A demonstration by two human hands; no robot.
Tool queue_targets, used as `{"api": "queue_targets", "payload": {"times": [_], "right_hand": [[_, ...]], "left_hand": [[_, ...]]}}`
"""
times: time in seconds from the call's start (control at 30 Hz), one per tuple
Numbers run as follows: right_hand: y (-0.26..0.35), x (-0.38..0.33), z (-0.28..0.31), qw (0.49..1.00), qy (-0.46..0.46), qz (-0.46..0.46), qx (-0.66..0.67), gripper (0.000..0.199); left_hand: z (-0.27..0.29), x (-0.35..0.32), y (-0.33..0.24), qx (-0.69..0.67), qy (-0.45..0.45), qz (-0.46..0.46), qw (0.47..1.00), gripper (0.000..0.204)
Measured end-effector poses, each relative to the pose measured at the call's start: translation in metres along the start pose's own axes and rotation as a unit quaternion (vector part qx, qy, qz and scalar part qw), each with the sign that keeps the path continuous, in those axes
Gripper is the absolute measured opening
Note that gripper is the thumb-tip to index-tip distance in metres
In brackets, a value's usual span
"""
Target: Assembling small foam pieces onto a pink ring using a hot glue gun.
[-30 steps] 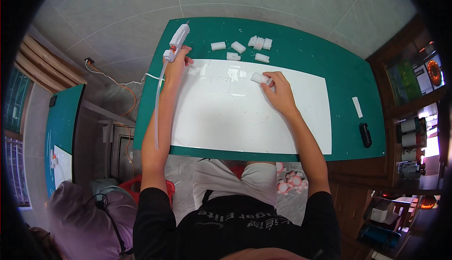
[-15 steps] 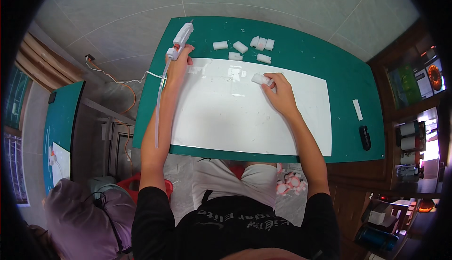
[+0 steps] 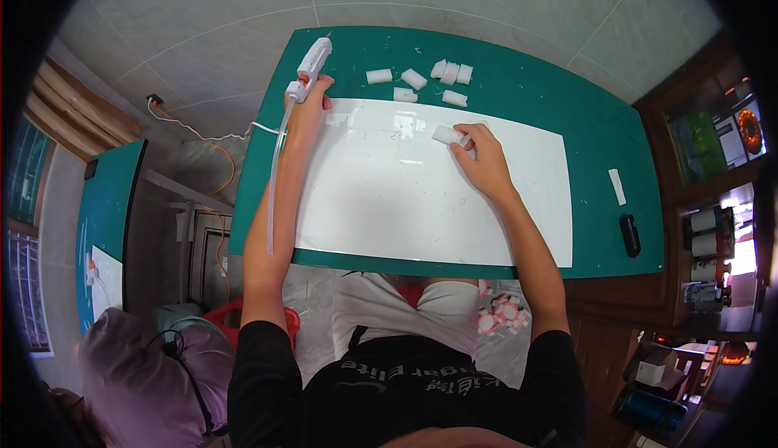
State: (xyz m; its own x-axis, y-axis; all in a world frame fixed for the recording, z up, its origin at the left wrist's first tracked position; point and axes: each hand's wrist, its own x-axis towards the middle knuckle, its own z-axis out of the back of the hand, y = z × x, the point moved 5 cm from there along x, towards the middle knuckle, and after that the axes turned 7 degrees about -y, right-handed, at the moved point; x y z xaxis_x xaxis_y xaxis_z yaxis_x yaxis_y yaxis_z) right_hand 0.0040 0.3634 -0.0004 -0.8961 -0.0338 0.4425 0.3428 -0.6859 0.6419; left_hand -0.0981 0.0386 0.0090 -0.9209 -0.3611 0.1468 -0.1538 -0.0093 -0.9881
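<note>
A white hot glue gun (image 3: 314,60) points away toward the far left of the table, with a long clear glue stick (image 3: 274,180) trailing back over my left forearm. My left hand (image 3: 318,96) is wrapped round it, mostly hidden behind the gun. Over the white board (image 3: 381,197), the fingers of my right hand (image 3: 486,160) pinch a small white foam block (image 3: 444,134) at its right end. Beyond the board's far edge lie several similar foam blocks (image 3: 378,77), some of them clustered together (image 3: 450,72).
The board lies on a green table mat (image 3: 608,140). On the right are a white strip (image 3: 617,187) and a black object (image 3: 629,235). A white cord (image 3: 235,136) runs left. Another person (image 3: 150,375) sits at lower left near a second green table (image 3: 109,197). Shelves (image 3: 705,245) stand right.
Almost nothing differs. Both hands keep their holds on the glue gun and the foam block; the whole view has shifted very slightly.
</note>
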Motion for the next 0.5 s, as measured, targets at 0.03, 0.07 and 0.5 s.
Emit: {"api": "queue_targets", "payload": {"times": [0.03,0.07,0.5], "right_hand": [[-0.005,-0.002,0.002,1.0,0.0,-0.003,-0.005,0.032],[-0.01,-0.004,0.004,1.0,-0.001,-0.007,-0.012,0.032],[0.002,0.0,0.001,1.0,0.009,-0.008,-0.008,0.033]], "left_hand": [[-0.006,-0.001,0.004,-0.004,0.005,0.004,1.0,0.021],[-0.013,-0.003,0.008,-0.008,0.012,0.013,1.0,0.021],[-0.002,-0.002,-0.003,-0.015,0.012,-0.004,1.0,0.019]]}}
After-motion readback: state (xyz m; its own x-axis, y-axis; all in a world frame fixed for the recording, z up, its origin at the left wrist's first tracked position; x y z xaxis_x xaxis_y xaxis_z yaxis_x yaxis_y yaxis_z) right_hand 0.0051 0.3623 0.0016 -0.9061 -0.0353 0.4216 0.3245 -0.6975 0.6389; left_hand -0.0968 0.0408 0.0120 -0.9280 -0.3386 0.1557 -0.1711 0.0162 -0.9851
